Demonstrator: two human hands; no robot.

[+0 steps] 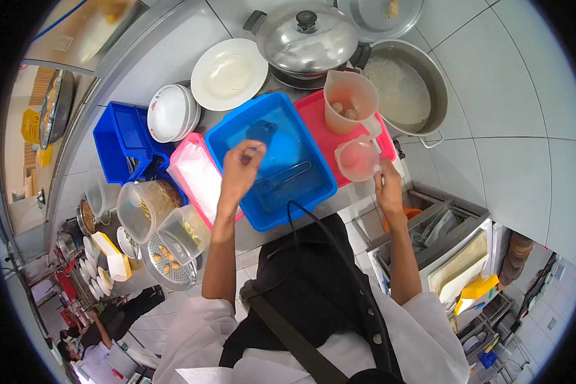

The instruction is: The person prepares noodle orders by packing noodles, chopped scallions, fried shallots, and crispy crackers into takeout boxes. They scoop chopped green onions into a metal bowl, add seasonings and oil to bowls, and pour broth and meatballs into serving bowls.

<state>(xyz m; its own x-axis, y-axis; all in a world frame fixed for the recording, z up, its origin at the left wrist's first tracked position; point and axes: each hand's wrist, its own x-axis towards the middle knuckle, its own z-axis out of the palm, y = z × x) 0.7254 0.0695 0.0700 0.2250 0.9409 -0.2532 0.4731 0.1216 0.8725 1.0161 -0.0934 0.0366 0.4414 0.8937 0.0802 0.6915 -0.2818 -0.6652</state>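
My right hand [389,185] grips the handle of a small translucent plastic jug [358,160], held over a red tray [317,111]. Just beyond it a larger translucent measuring jug [349,103] with reddish liquid and round pieces stands on that tray. Over the left part of a blue plastic basin [321,178] is my left hand [245,161], its fingers curled together; whether something small is between them I cannot tell. Shallow liquid, a dark object [261,130] and metal tongs [293,174] lie in the basin.
Behind the basin are a white plate [229,74], stacked bowls [170,113] and a lidded metal pan [307,41]. An open pot [439,96] of cloudy liquid stands at right. Blue bins [117,139] and plastic containers [137,211] crowd the left. Another person [96,350] is at lower left.
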